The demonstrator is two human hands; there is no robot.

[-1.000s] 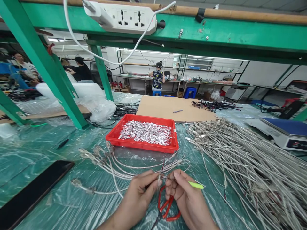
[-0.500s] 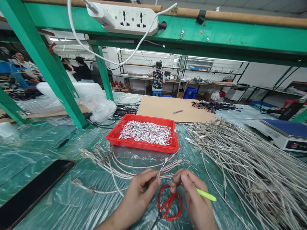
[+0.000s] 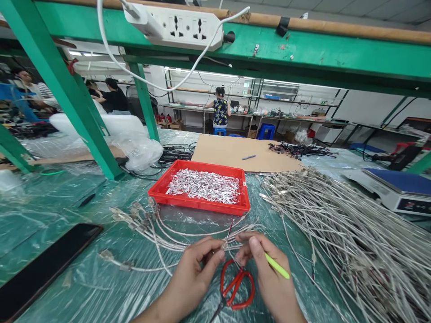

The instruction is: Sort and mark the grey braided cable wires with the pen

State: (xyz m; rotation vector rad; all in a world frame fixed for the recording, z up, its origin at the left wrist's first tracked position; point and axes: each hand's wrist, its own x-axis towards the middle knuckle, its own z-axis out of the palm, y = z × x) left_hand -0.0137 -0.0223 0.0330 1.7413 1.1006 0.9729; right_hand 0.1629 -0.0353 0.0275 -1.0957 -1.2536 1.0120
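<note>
My left hand [image 3: 197, 271] pinches the end of a pale braided cable [image 3: 226, 245] between thumb and fingertips, and thin dark and reddish wires [image 3: 230, 226] stick up from it. Close by on the right, my right hand [image 3: 271, 273] has its fingers curled, with a yellow-green pen-like tool [image 3: 277, 265] held in it. The tool's tip is hidden by the fingers. Beneath both hands lies a pair of scissors [image 3: 252, 296] with red handles. Several more braided cables [image 3: 161, 240] with clear-cased connectors are spread behind my left hand.
Beyond my hands stands a red tray [image 3: 198, 206] of small silvery pieces. A large heap of braided cables [image 3: 323, 215] fills the right side, beside a scale [image 3: 393, 188]. A phone [image 3: 47, 269] lies at left. A green frame [image 3: 101, 134] rises over the table.
The silvery strands at the cable end no longer show upright; only thin dark and reddish wires stand there now. My right hand has shifted slightly left, and its pen-like tool with it.
</note>
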